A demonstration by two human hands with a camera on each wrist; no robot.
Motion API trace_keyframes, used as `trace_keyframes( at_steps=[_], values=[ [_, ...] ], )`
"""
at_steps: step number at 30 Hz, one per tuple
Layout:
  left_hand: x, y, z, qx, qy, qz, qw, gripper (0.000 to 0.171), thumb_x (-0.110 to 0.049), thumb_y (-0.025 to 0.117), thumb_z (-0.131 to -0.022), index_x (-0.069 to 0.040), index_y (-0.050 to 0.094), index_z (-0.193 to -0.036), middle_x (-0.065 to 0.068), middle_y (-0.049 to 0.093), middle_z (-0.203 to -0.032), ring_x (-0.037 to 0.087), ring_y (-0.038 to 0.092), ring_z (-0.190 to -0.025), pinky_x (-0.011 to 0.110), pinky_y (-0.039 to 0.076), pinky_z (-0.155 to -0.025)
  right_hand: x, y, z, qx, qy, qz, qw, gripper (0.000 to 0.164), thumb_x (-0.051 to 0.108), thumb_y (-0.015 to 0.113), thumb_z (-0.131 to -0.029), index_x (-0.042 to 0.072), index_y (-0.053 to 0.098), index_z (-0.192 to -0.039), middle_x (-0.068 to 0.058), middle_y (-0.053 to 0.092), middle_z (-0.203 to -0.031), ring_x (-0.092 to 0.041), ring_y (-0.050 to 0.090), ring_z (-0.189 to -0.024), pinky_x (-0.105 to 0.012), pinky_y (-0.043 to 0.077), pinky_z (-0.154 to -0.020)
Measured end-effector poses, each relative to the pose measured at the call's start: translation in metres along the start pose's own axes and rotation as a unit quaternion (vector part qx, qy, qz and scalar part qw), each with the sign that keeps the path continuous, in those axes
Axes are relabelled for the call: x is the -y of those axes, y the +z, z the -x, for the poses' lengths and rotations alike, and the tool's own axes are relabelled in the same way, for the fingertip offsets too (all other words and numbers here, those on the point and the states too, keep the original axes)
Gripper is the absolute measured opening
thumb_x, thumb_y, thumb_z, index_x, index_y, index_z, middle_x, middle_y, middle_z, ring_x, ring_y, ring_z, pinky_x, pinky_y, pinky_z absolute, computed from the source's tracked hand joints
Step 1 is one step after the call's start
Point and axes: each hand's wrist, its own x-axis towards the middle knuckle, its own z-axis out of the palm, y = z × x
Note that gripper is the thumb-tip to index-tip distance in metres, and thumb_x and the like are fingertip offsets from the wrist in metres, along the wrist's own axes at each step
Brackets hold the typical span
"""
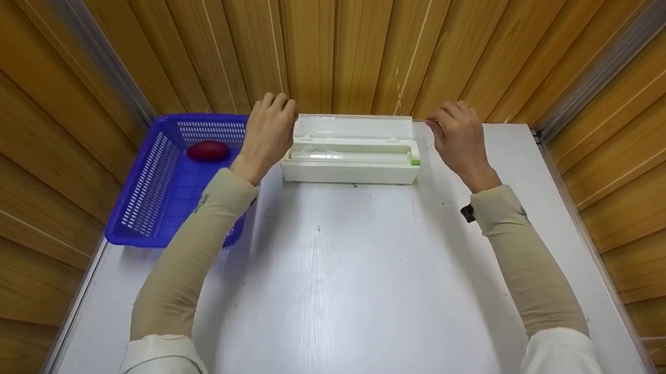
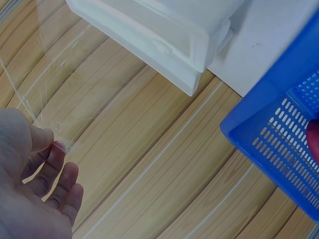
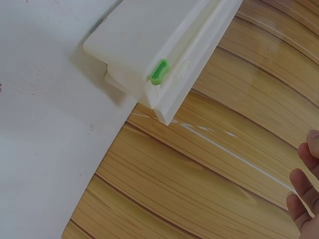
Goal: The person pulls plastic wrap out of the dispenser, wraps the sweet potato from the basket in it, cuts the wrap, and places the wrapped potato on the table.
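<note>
My left hand (image 1: 271, 129) is raised at the left end of a white cling film dispenser (image 1: 349, 173), with thumb and index finger pinching the edge of clear cling film (image 2: 42, 92). The film stretches up from the dispenser, creased near those fingertips. Off the dispenser's right end, my right hand (image 1: 457, 137) is raised at about the same height. Its thumb and fingertips come together in a pinch at the film's other side, where the film itself barely shows. Inside the dispenser lies a film roll (image 1: 348, 155); a green slider (image 1: 415, 162) sits at its right end. The lid (image 1: 353, 126) stands open at the back.
A blue plastic basket (image 1: 153, 240) with slotted walls stands on the left, under and beside my left forearm. In it lies a red oval object (image 1: 208, 150). Wood-patterned panels (image 1: 361, 48) enclose the white table (image 1: 362, 289) at the back and sides.
</note>
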Motion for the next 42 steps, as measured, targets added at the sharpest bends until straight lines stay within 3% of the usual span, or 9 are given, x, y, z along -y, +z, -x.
trace_keyframes(
  at_steps=[14, 27, 42],
  values=[
    [-0.001, -0.005, -0.001, -0.008, 0.001, -0.003, 1.0000, 0.019, -0.009, 0.054, -0.110, 0.003, 0.069, -0.113, 0.021, 0.070, -0.116, 0.039, 0.062, -0.108, 0.050, 0.054, -0.092, 0.002, -0.006, -0.003, -0.005, -0.016, -0.001, 1.000, 0.016, 0.014, 0.070, -0.104, 0.000, 0.076, -0.103, -0.018, 0.073, -0.105, -0.041, 0.064, -0.102, -0.051, 0.046, -0.083],
    [-0.003, -0.008, -0.005, 0.000, -0.004, 0.004, 1.0000, 0.021, -0.011, 0.054, -0.110, 0.002, 0.069, -0.117, 0.021, 0.069, -0.118, 0.038, 0.061, -0.109, 0.049, 0.054, -0.095, 0.002, -0.010, -0.007, -0.003, 0.011, 0.000, 1.000, 0.016, 0.014, 0.068, -0.105, 0.000, 0.077, -0.105, -0.017, 0.074, -0.107, -0.038, 0.064, -0.105, -0.050, 0.042, -0.081],
    [-0.001, -0.013, -0.011, -0.005, 0.001, 0.002, 1.0000, 0.022, -0.012, 0.055, -0.110, 0.003, 0.069, -0.119, 0.021, 0.070, -0.120, 0.039, 0.061, -0.110, 0.049, 0.054, -0.098, 0.001, -0.015, -0.012, 0.002, 0.010, 0.001, 1.000, 0.014, 0.012, 0.069, -0.104, 0.000, 0.077, -0.106, -0.017, 0.073, -0.106, -0.038, 0.062, -0.104, -0.049, 0.041, -0.081]
  ],
)
